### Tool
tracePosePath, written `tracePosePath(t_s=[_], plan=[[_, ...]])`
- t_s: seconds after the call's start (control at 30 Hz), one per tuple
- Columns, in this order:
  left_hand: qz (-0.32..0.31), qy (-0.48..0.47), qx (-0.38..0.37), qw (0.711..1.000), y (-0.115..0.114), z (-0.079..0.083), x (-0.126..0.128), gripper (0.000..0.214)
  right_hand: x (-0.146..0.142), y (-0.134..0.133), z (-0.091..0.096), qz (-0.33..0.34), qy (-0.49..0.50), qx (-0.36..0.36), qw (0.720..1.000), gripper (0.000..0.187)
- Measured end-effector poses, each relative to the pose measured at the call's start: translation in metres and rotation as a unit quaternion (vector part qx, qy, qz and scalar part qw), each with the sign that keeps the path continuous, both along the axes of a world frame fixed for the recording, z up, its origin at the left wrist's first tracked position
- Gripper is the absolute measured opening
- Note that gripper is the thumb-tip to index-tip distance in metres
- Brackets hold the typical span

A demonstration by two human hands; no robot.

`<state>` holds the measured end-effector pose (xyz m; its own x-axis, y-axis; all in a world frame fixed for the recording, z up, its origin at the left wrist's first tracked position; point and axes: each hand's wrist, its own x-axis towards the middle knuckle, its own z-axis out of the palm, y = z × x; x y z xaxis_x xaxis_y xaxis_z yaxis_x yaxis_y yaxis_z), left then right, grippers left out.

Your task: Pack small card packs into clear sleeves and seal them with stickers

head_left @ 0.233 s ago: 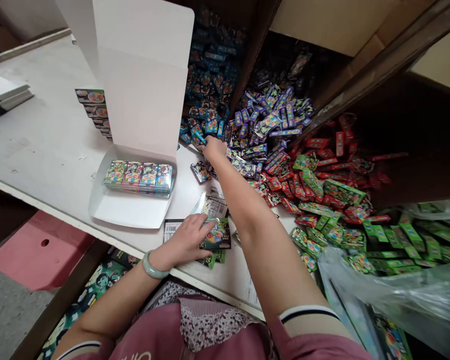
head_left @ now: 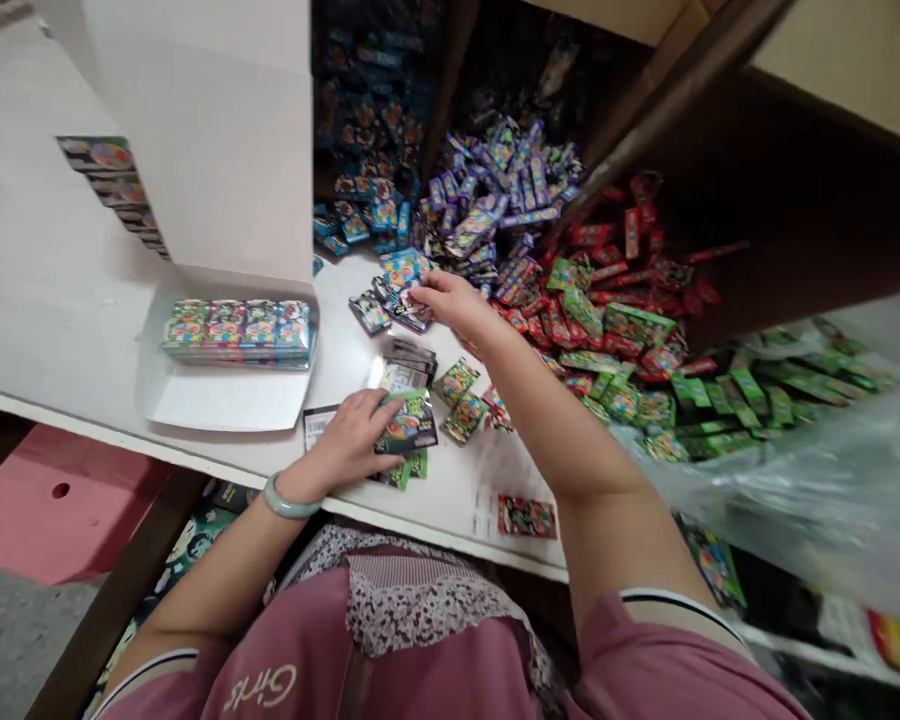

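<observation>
My left hand (head_left: 352,435) lies with its fingers spread over a black-and-green printed pack (head_left: 414,424), near the table's front edge. Under that pack, corners of a bright green packet (head_left: 418,464) stick out. My right hand (head_left: 456,308) pinches a small blue packet (head_left: 405,268) just in front of the heaps; fingertips partly cover the packets there. Beside it a dark purple packet (head_left: 370,314) rests on the table. Between my hands are a few dark packs (head_left: 411,354) and two small green packets (head_left: 459,398).
An open white box (head_left: 221,407) holds rows of coloured packets (head_left: 240,333). Heaps of blue (head_left: 382,205), purple (head_left: 506,195), red (head_left: 607,250) and green packets (head_left: 757,395) lie beyond. A red packet (head_left: 526,517) and clear plastic (head_left: 810,470) are at right; a pink stool (head_left: 60,510) stands below left.
My right hand has come back from the blue heap towards me with a blue packet. The view has shifted, and the green and red packets on the table now show. My left hand stays on the pack.
</observation>
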<state>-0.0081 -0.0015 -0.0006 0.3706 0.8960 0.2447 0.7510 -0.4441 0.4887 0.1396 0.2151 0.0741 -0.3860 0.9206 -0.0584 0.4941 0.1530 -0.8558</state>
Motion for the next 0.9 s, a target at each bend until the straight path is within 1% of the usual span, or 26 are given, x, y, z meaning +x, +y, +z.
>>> tracePosePath(t_s=[0.03, 0.07, 0.1, 0.17, 0.2, 0.27, 0.3, 0.37, 0.43, 0.47, 0.5, 0.57, 0.63, 0.73, 0.8, 0.9], plan=[[0.008, -0.002, 0.01, 1.0, 0.0, 0.0, -0.001, 0.079, 0.023, -0.016, 0.0, -0.009, 0.02, -0.049, 0.999, 0.01], [0.014, -0.004, 0.019, 1.0, 0.001, 0.001, -0.002, 0.078, 0.045, -0.033, -0.002, -0.027, 0.025, -0.089, 0.995, 0.018], [0.02, -0.007, 0.027, 0.999, 0.002, 0.001, -0.003, 0.077, 0.065, -0.051, -0.004, -0.046, 0.011, -0.114, 0.992, 0.027], [0.025, -0.012, 0.04, 0.999, 0.003, 0.001, -0.004, 0.078, 0.096, -0.082, -0.01, -0.083, -0.064, -0.104, 0.989, 0.038], [0.027, -0.014, 0.045, 0.999, 0.004, 0.002, -0.005, 0.078, 0.107, -0.095, -0.013, -0.083, -0.118, -0.087, 0.986, 0.04], [0.029, -0.017, 0.05, 0.998, 0.004, 0.003, -0.008, 0.08, 0.12, -0.112, -0.018, -0.054, -0.217, -0.041, 0.974, 0.043], [0.032, -0.019, 0.05, 0.998, 0.004, 0.005, -0.009, 0.08, 0.124, -0.115, -0.018, -0.033, -0.246, -0.011, 0.969, 0.046], [0.038, -0.026, 0.049, 0.998, 0.003, 0.009, -0.01, 0.08, 0.128, -0.113, -0.018, 0.03, -0.269, 0.049, 0.962, 0.06], [0.038, -0.039, 0.049, 0.997, 0.001, 0.014, -0.01, 0.08, 0.131, -0.103, -0.016, 0.115, -0.268, 0.092, 0.952, 0.08], [0.036, -0.046, 0.048, 0.997, 0.001, 0.017, -0.01, 0.08, 0.132, -0.096, -0.016, 0.161, -0.269, 0.099, 0.944, 0.088], [0.032, -0.053, 0.046, 0.997, 0.0, 0.019, -0.01, 0.079, 0.133, -0.09, -0.016, 0.203, -0.269, 0.097, 0.936, 0.09], [0.025, -0.061, 0.041, 0.997, 0.0, 0.022, -0.009, 0.078, 0.136, -0.083, -0.017, 0.253, -0.258, 0.091, 0.928, 0.082], [0.026, -0.057, 0.035, 0.997, -0.001, 0.024, -0.008, 0.079, 0.14, -0.083, -0.017, 0.253, -0.226, 0.114, 0.934, 0.073], [0.03, -0.043, 0.028, 0.998, -0.002, 0.023, -0.006, 0.082, 0.147, -0.098, -0.013, 0.195, -0.165, 0.194, 0.947, 0.072], [0.02, -0.036, 0.026, 0.999, -0.002, 0.022, -0.004, 0.082, 0.15, -0.113, -0.007, 0.174, -0.145, 0.239, 0.944, 0.073], [-0.004, -0.033, 0.031, 0.999, -0.001, 0.022, 0.001, 0.083, 0.149, -0.135, 0.001, 0.188, -0.161, 0.268, 0.931, 0.071]])
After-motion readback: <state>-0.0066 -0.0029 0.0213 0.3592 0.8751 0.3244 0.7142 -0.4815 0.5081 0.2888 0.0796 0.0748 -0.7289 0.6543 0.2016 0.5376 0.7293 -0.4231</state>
